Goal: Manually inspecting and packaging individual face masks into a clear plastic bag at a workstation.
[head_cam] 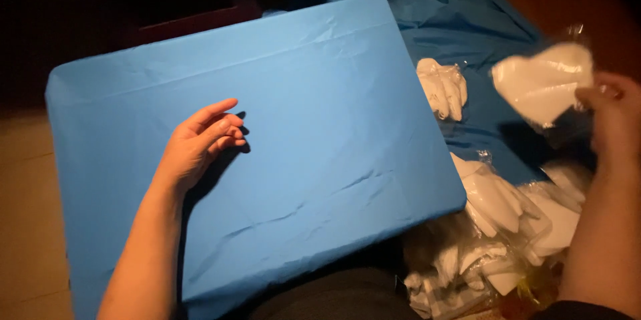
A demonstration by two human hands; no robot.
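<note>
My left hand rests palm up on a board covered with a blue cloth, fingers loosely curled and holding nothing. My right hand is raised at the right edge and grips a clear plastic packet with a white glove inside. The packet hangs above the crumpled blue cloth to the right of the board.
A pile of white gloves in clear packets lies at the lower right beside the board. One more white glove lies on the crumpled blue cloth behind it. Pale floor shows at the left; the background is dark.
</note>
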